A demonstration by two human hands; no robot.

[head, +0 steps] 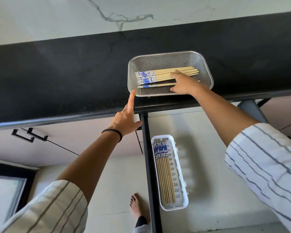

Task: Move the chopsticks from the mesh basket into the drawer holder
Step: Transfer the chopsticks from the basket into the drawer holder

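In the open drawer, near its left edge: white holder with some chopsticks inside, blue ends far. On the counter, close to its near edge: mesh basket, more chopsticks lying across it, blue ends left. Left hand with forefinger straight, tip touching the basket's near left corner; other fingers curled, holding nothing. Right hand inside the basket, fingers spread and flat upon the plain ends of the chopsticks, thumb apart near the near rim; pinching cannot be told.
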